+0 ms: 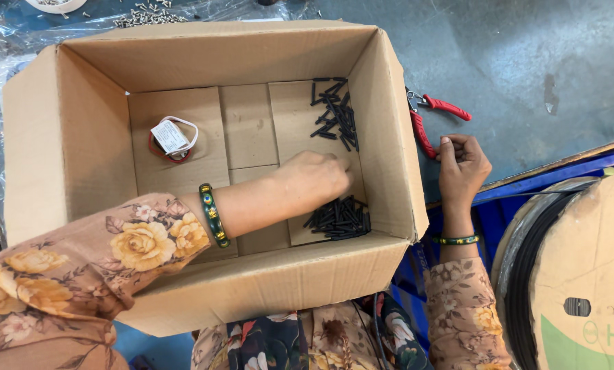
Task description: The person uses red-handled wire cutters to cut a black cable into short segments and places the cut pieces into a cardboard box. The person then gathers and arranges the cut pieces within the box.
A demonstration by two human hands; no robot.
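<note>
— While the cardboard box [204,62] sits open in the middle of the view, what lies inside it?

— Against the box's right wall lie two heaps of short black pieces [339,219], one near the far corner, one near the front flap. Toward the box's left side sits a small coil with a red ring and a white band [172,139], bearing a white square label.

— And outside the box?

— Just past the box's right wall lie red-handled pliers [430,120] on the grey floor. To the front right of the box stands a big cardboard spool [581,274], round, tan with a green patch, wound with black cable. Beyond the box's far left corner, small pale screws [148,15] are scattered on clear plastic sheet.

— How are the hands placed?

— The left hand [316,177] reaches down into the box between the two black heaps, palm down, fingers curled together at the box floor; I cannot tell whether they pinch a piece. The right hand [462,166] hovers outside the box's right wall, fingers bent close together near the lower plier handle, touching or just short of it. Both wrists wear green bangles.
</note>
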